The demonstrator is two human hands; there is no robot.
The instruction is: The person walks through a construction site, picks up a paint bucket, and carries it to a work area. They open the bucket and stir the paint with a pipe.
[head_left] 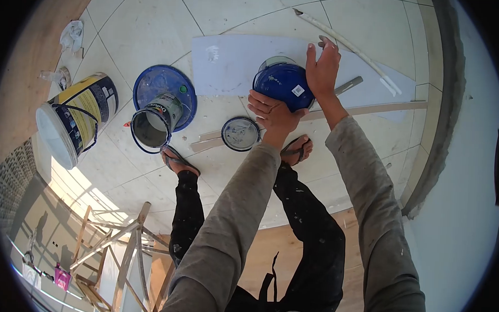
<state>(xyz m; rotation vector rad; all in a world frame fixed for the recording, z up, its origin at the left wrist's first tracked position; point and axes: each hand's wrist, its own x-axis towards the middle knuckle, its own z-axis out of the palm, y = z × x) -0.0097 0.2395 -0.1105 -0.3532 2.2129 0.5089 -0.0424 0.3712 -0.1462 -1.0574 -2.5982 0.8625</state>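
A small paint bucket with a blue lid (pixel 279 83) and a square white label stands before me, its pale translucent side showing beyond the lid. My left hand (pixel 274 114) curves around its near side, fingers along the left edge and thumb toward the right. At the bucket's right edge is my right hand (pixel 323 70), raised with the thumb up and apart from the fingers, nothing held in it. Beside the right wrist lies a flat grey blade-like tool (pixel 348 85). A round, blue-rimmed lid or shallow container (pixel 240 134) rests by my left hand.
A white sheet (pixel 225 64) lies under the bucket, with a pole (pixel 347 44) across its far side. Leftward stand an open paint can (pixel 154 125) on a large blue lid (pixel 144 78) and a tilted yellow-and-white bucket (pixel 78 117). Wooden trestles (pixel 128 251) are behind left; a wall (pixel 464 152) bounds the right.
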